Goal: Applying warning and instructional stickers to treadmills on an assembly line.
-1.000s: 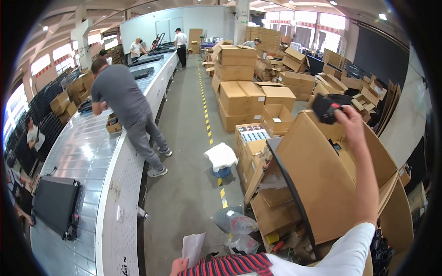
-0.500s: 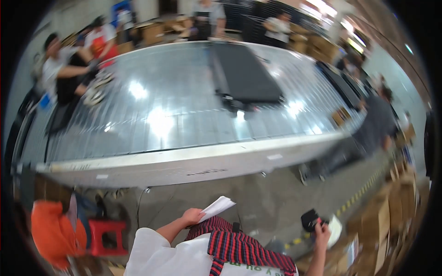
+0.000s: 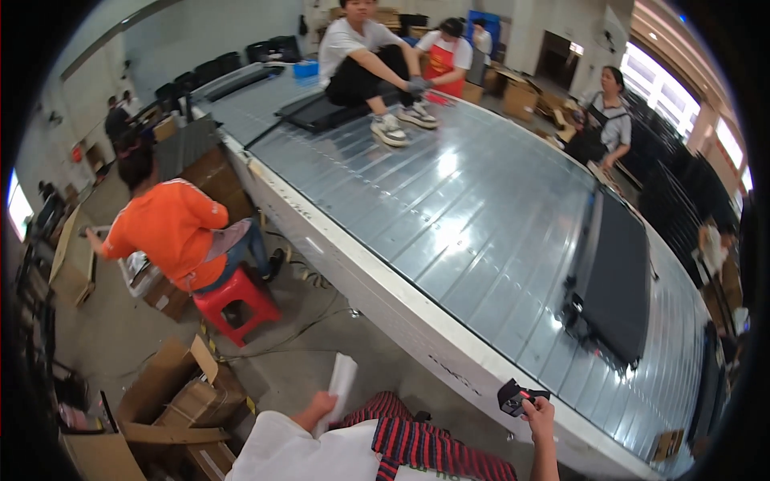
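Right hand (image 3: 540, 413) pinches a small black plastic part with a red insert (image 3: 511, 398), fingers at its near end, the bulk jutting beyond the fingertips. In view, the part lies against the white side panel (image 3: 385, 309) of the slatted metal conveyor (image 3: 377, 200); cannot tell whether it touches.

Left hand (image 3: 323, 402) is closed around folded white sheets (image 3: 341, 385), near the red-and-black striped apron (image 3: 413, 441).

Risks, as judged: the one-ended grip could let the part twist or slip, its far end being unsupported. If it swings toward the conveyor, it could knock the panel's edge. The sheets, held near one end, could bend or slide loose if the grip slackens. With both hands occupied, neither is free for a quick catch.

Underfoot: cables (image 3: 309, 322) trail over the floor near the red stool (image 3: 237, 305); a careless step there could snag a foot. A black treadmill-like base (image 3: 613, 276) rests on the slats, well apart from the left hand; a dropped part sliding that way could scuff it.
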`<state>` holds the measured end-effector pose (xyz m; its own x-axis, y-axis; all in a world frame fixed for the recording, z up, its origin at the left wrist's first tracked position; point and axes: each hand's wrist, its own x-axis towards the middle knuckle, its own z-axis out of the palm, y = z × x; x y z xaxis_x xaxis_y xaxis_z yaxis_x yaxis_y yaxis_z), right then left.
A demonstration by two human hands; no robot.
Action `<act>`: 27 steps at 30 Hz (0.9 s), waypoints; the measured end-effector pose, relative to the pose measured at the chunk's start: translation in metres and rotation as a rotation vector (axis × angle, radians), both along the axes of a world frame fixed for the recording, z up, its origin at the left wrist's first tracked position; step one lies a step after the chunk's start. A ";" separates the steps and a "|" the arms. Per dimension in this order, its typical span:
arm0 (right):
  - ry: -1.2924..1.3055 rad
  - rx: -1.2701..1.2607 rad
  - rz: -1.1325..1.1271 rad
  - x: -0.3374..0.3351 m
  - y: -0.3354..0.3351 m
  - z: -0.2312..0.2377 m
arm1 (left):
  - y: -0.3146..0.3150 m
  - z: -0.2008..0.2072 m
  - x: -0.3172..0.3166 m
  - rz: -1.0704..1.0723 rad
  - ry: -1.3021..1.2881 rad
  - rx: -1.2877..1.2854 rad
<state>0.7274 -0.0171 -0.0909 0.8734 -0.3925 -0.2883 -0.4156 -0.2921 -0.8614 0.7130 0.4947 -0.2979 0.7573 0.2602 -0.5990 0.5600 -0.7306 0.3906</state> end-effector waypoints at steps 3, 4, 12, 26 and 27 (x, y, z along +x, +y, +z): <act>0.022 0.051 0.174 0.080 0.058 0.012 | -0.015 -0.005 -0.020 0.015 0.004 -0.070; -0.009 0.092 0.229 0.103 0.073 0.007 | -0.019 0.005 -0.014 0.037 0.014 -0.109; 0.033 0.547 0.378 0.279 0.250 -0.023 | 0.078 -0.034 0.063 0.250 -0.033 -0.042; 0.111 0.601 0.545 0.663 0.608 -0.015 | 0.181 -0.158 0.002 0.994 0.018 -0.167; 0.055 0.550 0.523 0.671 0.622 -0.005 | 0.195 -0.151 0.009 0.995 0.021 -0.156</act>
